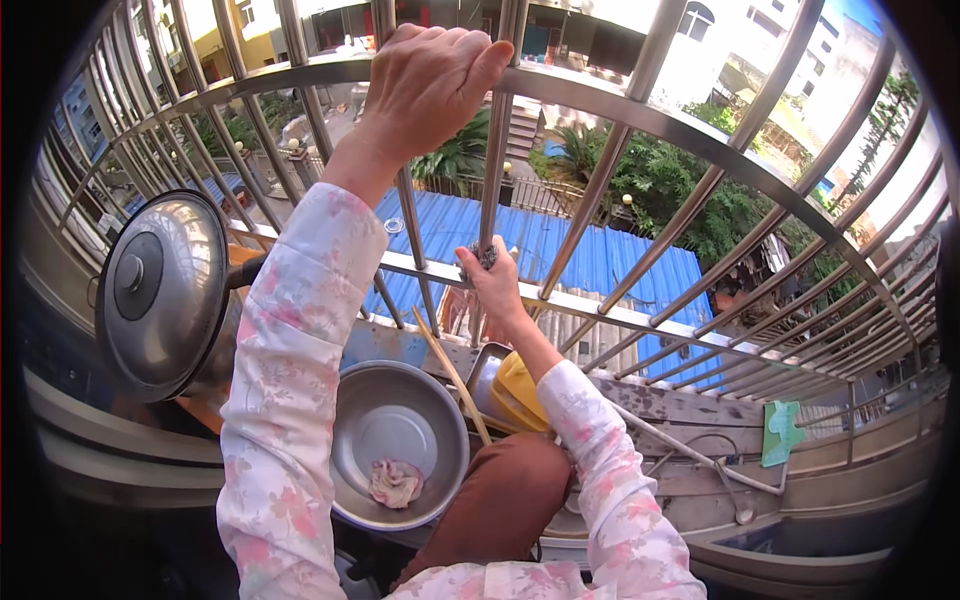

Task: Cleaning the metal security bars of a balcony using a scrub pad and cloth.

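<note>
My left hand (428, 88) is closed over the upper horizontal rail (585, 82) of a metal window guard. Lower down, my right hand (497, 285) wraps round a vertical bar (497, 160), just above the lower rail (640, 312). In its fingers is a dark, shiny steel wool scourer (487, 257), pressed against that bar. Part of the scourer is hidden by the fingers. Below my arms stands a grey metal basin (350, 440), with a crumpled pinkish-white cloth (396, 483) lying in it.
A lidded pan (160, 290) stands at the left. Beside the basin lean a wooden stick (452, 375) and a yellow plastic thing (525, 392). A pale pipe (690, 455) and a green plastic piece (781, 433) lie at the right. Beyond the bars is a blue corrugated roof (570, 240).
</note>
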`<state>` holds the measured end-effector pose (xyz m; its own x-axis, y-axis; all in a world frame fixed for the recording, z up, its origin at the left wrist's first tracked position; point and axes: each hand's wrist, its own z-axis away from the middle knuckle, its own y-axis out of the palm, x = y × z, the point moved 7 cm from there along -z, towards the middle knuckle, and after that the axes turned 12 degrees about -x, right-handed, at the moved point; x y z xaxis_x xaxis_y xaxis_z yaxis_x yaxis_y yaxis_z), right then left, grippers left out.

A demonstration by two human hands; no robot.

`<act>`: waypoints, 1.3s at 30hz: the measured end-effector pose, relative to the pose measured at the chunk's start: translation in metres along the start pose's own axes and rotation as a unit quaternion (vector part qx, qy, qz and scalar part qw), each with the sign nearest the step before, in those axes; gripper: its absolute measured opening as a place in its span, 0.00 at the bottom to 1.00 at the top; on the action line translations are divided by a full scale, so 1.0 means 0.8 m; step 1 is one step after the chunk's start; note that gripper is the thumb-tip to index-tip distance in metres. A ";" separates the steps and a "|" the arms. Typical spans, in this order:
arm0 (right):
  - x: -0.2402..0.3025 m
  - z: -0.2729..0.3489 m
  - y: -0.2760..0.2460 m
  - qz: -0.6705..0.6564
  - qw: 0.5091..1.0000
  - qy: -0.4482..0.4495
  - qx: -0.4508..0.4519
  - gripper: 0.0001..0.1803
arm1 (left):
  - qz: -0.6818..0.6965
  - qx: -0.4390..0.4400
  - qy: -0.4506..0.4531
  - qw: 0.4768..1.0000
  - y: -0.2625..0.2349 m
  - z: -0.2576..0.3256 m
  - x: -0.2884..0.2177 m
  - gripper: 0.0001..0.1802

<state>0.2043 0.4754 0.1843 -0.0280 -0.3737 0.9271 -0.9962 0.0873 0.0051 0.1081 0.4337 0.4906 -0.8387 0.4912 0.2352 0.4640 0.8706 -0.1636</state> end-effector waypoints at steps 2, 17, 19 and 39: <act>0.045 -0.022 0.003 -0.032 0.999 -0.010 0.005 0.17 | 0.002 -0.019 0.032 0.999 -0.009 -0.006 -0.009 0.27; 0.119 -0.057 0.012 -0.107 0.981 -0.154 -0.045 0.12 | -0.097 0.338 -0.091 0.932 0.040 -0.012 0.023 0.35; 0.087 -0.037 0.011 -0.072 0.986 -0.141 -0.046 0.12 | -0.057 0.229 -0.022 0.972 0.039 -0.014 0.014 0.42; 0.263 0.011 -0.227 0.060 0.846 -0.300 -0.436 0.13 | -0.037 0.219 -0.158 0.962 0.024 -0.013 0.018 0.51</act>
<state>0.3782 0.3725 0.3754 -0.4231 -0.6921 0.5848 -0.5502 0.7090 0.4411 0.1081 0.4581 0.5010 -0.9416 0.3354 -0.0309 0.2938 0.7729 -0.5625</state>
